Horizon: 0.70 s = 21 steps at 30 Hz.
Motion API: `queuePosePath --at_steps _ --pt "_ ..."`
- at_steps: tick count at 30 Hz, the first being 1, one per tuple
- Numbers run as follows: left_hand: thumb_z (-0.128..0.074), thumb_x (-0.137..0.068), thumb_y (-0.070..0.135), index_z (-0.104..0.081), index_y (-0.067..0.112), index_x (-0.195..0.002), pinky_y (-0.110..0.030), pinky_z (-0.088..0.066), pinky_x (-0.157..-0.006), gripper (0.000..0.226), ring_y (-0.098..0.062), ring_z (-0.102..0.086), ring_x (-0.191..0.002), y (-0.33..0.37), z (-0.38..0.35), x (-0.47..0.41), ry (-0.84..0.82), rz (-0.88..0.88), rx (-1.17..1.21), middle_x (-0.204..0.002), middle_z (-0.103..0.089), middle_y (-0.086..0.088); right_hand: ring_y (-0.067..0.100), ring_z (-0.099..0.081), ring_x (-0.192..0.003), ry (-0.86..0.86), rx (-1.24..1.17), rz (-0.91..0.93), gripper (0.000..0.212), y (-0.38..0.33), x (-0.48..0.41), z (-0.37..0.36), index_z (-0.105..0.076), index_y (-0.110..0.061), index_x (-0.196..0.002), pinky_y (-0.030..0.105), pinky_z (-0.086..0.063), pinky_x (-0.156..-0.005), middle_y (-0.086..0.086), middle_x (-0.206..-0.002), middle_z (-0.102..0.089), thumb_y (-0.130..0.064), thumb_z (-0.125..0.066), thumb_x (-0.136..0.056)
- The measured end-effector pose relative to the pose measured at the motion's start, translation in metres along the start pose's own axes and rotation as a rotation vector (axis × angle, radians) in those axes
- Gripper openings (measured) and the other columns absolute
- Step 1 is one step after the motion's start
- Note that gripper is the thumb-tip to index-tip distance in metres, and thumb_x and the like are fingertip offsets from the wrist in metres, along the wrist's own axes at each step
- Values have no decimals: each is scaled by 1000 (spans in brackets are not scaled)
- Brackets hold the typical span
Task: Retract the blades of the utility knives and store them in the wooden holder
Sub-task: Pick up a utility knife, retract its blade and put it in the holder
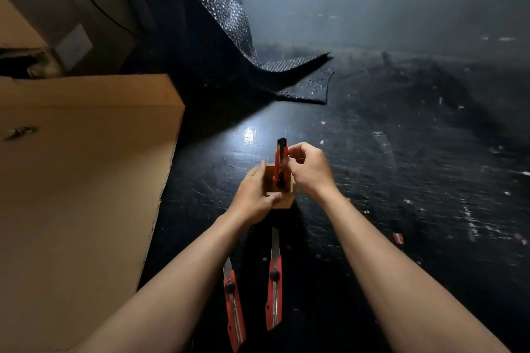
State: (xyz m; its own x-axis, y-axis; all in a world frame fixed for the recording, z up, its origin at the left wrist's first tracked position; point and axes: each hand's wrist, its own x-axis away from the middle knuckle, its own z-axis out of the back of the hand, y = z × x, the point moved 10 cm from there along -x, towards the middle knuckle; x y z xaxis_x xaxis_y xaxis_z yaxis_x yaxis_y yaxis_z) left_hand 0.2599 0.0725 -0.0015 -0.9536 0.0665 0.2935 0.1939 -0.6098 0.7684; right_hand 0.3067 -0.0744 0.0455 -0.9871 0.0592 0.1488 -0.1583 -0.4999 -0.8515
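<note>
On the dark, scratched work surface (372, 180), just beyond the person's forearms, a small wooden holder (271, 178) stands with its open top facing up, and the left hand (255, 195) is wrapped around its near left side, bracing it. The right hand (311, 170) pinches the upper body of a red utility knife (280, 165) that stands nearly upright with its lower end already inside the holder's mouth; its long axis runs close to vertical, leaning slightly away from the camera, with the dark end cap on top. No blade shows on it, so I judge it retracted, though the buried end is hidden. To finish this step well, the knife should go straight down along its own axis while the left hand keeps the light box from tipping or sliding, and the pinch should open only once the knife rests against the bottom or a wall. Two more red knives lie flat nearer the body: the left knife (233, 306) and the middle knife (274, 281), both lengthwise away from the person with bare blades pointing toward the holder, apart from each other. Those blades look extended, so each slider likely needs pulling back first, fingers kept off the edge. A cardboard box (86, 180) sits at the left
</note>
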Motion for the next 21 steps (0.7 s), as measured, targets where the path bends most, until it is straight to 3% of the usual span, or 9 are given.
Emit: queuePosePath --at_steps 2,5,8,12,17,19,21 --pt "-82 -81 31 -34 16 -157 -42 -45 -114 91 -22 -54 -132 -1 1 -3 23 -20 0 -144 -55 -7 20 -73 -92 -18 53 -19 9 9 -5 -10 -74 -15 -98 37 -59 -82 1 -96 -78 -21 -72 -91" --pt "-85 -79 28 -47 14 -146 -34 -48 -105 78 -16 -58 -119 1 3 -5 56 -50 33 -133 -61 -3 21 -72 -92 -24 136 -21 10 14 -10 -18 -75 -16 -97 30 -54 -77 1 -96 -78 -23 -71 -91" --pt "-86 -77 29 -53 17 -138 -31 -49 -96 70 -13 -59 -111 2 6 -5 77 -58 61 -126 -64 1 24 -71 -90 -26 218 6 10 10 -12 -20 -74 -16 -95 36 -57 -78 4 -96 -78 -19 -66 -91" --pt "-86 -77 29 -51 18 -141 -36 -51 -103 74 -14 -59 -116 3 7 -3 79 -62 72 -130 -64 -1 29 -70 -91 -49 319 27 16 4 -14 -22 -74 -13 -98 44 -60 -80 10 -99 -77 -15 -60 -91" --pt "-85 -81 26 -42 15 -151 -30 -43 -106 83 -22 -55 -131 5 6 -1 66 -31 73 -143 -58 -7 29 -71 -98 -40 336 15 21 4 -12 -10 -75 -12 -104 44 -60 -85 12 -103 -77 -10 -60 -89" --pt "-83 -83 24 -35 15 -156 -34 -43 -112 88 -25 -54 -135 4 5 1 52 -13 67 -149 -54 -8 28 -70 -99 -39 336 27 24 2 -6 -3 -73 -9 -110 44 -60 -88 12 -107 -76 -8 -61 -90" --pt "-83 -84 25 -40 11 -152 -32 -44 -107 82 -27 -57 -131 6 8 6 67 -15 25 -146 -57 -10 26 -70 -99 -36 323 41 24 1 4 5 -71 -8 -114 43 -60 -88 10 -106 -75 -10 -64 -91"
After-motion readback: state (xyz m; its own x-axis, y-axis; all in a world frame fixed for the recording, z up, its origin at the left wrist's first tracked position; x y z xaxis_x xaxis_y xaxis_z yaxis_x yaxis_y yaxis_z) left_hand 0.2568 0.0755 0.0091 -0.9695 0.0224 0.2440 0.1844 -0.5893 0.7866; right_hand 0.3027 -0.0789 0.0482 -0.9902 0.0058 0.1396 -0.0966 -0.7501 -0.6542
